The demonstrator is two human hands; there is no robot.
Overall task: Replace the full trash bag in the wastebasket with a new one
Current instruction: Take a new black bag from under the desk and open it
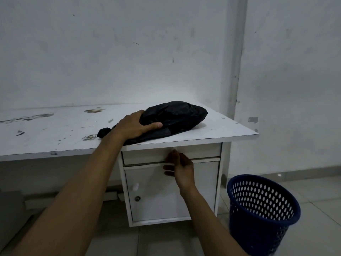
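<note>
Left hand (pixel 135 124): lay on the near left end of the black trash bag (pixel 171 120), palm down, fingers curled over the plastic, thumb stretched along its side, gripping it.
Black trash bag: lay full and lumpy on the bench (pixel 55 130), near the bench's right front corner, its tied tail pointing left.
Right hand (pixel 180 166): was at the drawer (pixel 203 151) just under the bench top, fingers pinched on the small white pull at the drawer's middle.
Cabinet door (pixel 160 196): sat closed below the drawer, with a round lock low on its left.
Wastebasket (pixel 262 209): blue, perforated, stood on the tiled floor right of the bench, no bag visible inside.
</note>
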